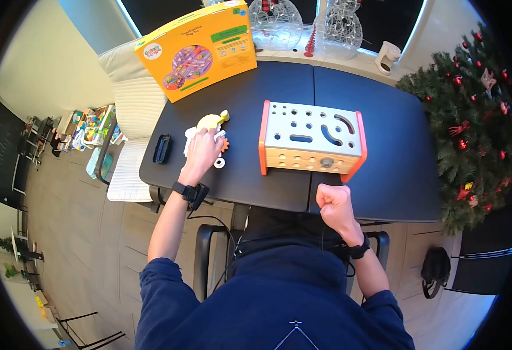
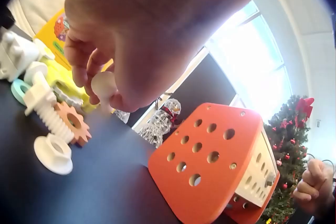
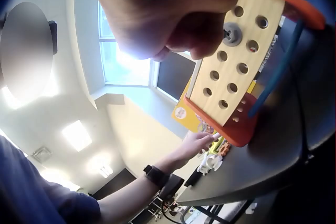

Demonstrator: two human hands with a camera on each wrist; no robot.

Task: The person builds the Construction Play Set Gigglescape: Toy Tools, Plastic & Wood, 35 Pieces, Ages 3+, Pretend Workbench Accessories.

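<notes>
Nearby, the right hand [image 1: 334, 205] curls into a fist, nothing visible in it. Just beyond stands the wooden box [image 1: 313, 149], its end panels seemingly keeping it steady. The left hand [image 1: 201, 151] pinches a white peg [image 2: 104, 83], probably by fingertips because it is small, over loose toy parts [image 2: 51, 116] apparently grouped within reach. Past that hand, the yellow carton [image 1: 206, 49] stands upright, perhaps out of the way.

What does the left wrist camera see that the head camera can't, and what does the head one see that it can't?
Only the left wrist view shows the holes in the toy box's orange end panel. Only the head view shows the black bag and the box's grey top with curved slots. Both show the left hand holding a white piece, the right hand and the Christmas tree.
</notes>
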